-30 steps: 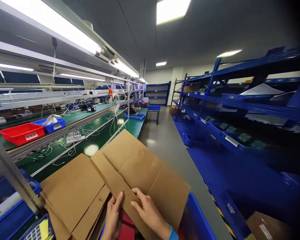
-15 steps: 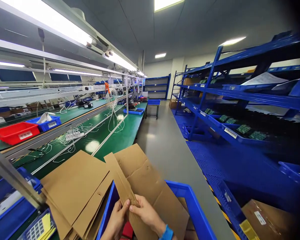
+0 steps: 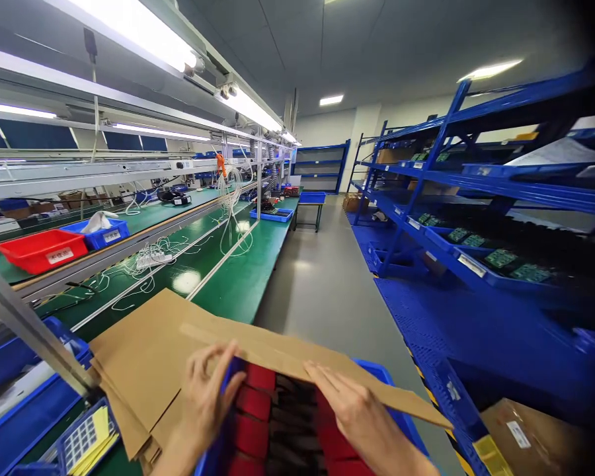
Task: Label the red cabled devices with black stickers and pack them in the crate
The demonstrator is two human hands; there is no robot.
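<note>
A long piece of brown cardboard (image 3: 282, 347) lies slantwise over the far part of a blue bin (image 3: 394, 380), its narrow side toward me. My right hand (image 3: 354, 406) rests stretched fingers against its near edge; its thumb is hidden. By the cardboard's left part, my left hand (image 3: 205, 390) has bent fingers and its thumb apart, slightly blurred; whether it touches the sheet is unclear. Inside the bin, below my hands, are red items (image 3: 252, 403) in rows with dark pieces between them. Flat cardboard sheets (image 3: 143, 357) are stacked on the bench to the left.
The green bench (image 3: 228, 291) runs ahead on the left, with tangled white cables (image 3: 151, 258) on it. A red bin (image 3: 42, 254) stands on a raised shelf. Blue racks (image 3: 441, 178) with circuit boards line the right, beyond a grey aisle (image 3: 322, 284). A metal post (image 3: 34, 330) is near left.
The cardboard, pinched between both hands before, has swung crosswise over the bin. My hands have spread apart, uncovering the red items. The view has shifted slightly.
</note>
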